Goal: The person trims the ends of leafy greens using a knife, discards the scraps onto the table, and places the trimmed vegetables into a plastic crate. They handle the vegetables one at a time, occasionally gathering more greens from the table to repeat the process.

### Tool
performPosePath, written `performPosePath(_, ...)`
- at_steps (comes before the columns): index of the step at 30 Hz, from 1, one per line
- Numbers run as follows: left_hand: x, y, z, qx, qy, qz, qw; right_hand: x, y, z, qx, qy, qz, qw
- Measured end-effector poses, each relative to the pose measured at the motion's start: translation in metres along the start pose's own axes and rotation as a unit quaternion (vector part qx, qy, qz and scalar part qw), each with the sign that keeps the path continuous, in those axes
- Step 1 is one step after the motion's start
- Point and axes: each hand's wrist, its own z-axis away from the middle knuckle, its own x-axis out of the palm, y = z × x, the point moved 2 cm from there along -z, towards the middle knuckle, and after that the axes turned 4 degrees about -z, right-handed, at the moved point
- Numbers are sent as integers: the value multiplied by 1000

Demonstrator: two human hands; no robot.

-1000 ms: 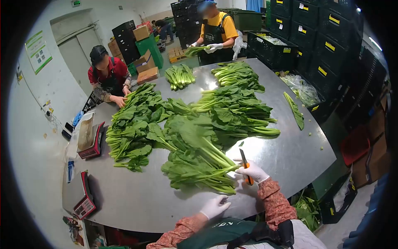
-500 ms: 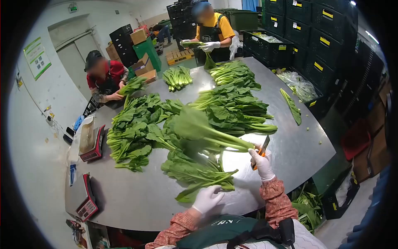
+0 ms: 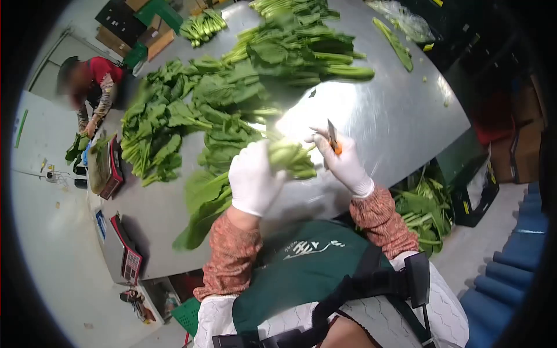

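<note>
My left hand (image 3: pixel 255 178), in a white glove, is closed around a bunch of leafy greens (image 3: pixel 209 200). The pale stem ends (image 3: pixel 299 161) point right, toward my other hand, and the leaves hang to the lower left. In my gloved right hand (image 3: pixel 342 159) is a small knife (image 3: pixel 332 137) with an orange handle, its dark blade pointing up. The knife is a short way right of the stem ends. Just beyond my left hand, more leafy greens (image 3: pixel 229 136) lie in a pile on the metal table (image 3: pixel 400 122).
Two red-edged scales (image 3: pixel 110 168) stand along the table's left side. A person in red (image 3: pixel 101 81) leans at the far left, hands on greens. Below the right edge is a heap of leaves (image 3: pixel 426 214) beside a black crate (image 3: pixel 478 197). A single stalk (image 3: pixel 394 43) lies far right.
The view has tipped down and turned. My left hand, open near the table before, now grips a bunch of greens. The right hand no longer holds the large stalk out but keeps the knife.
</note>
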Motion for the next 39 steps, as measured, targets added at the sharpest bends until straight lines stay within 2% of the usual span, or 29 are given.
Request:
performPosePath(2,20,-16,8,-26,37,50,998,-4,35,5,-76,-9,164,984)
performPosePath(5,31,-20,13,-71,-14,127,989,4,5,17,-20,-79,267,960)
performPosePath(6,32,-18,14,-70,-13,152,986,10,10,16,-77,-48,264,960)
performPosePath(8,36,-17,14,-83,-20,149,985,17,15,16,-118,-34,256,959)
performPosePath(11,35,-15,12,-66,-15,178,982,24,13,17,-94,-48,271,957)
performPosePath(14,34,-12,11,-49,-25,255,965,25,21,18,-61,-25,217,974)
performPosePath(17,34,-13,12,-48,-19,263,963,7,113,18,23,-13,293,956)
performPosePath(18,34,-12,6,-50,5,240,969,-1,87,22,147,2,76,986)
performPosePath(20,36,-13,13,-56,10,220,974,-5,59,25,159,-32,52,985)
performPosePath(21,40,-13,17,-53,6,184,982,-3,25,24,237,-65,-50,968)
performPosePath(24,47,-8,19,-27,-22,126,991,23,6,28,75,-88,-44,992)
performPosePath(25,47,-7,22,-19,-37,114,993,29,3,29,52,-92,-7,994)
performPosePath(28,39,-17,28,-17,-124,157,980,40,9,39,144,-121,-104,977)
performPosePath(29,30,-22,31,-30,-157,177,971,36,6,45,193,-150,-76,967)
performPosePath(32,34,-45,46,-10,-214,210,954,39,11,62,128,-138,-69,980)
performPosePath(33,39,-49,51,3,-257,230,939,40,-3,67,132,-186,-97,969)
performPosePath(34,44,-48,58,43,-266,235,934,45,-2,72,120,-208,-64,969)
performPosePath(36,52,-53,67,25,-357,184,915,50,9,81,84,-205,-43,974)
performPosePath(37,55,-55,75,39,-337,207,918,51,16,87,84,-206,-26,975)
performPosePath(39,65,-62,87,73,-288,249,922,41,27,92,142,-222,38,964)
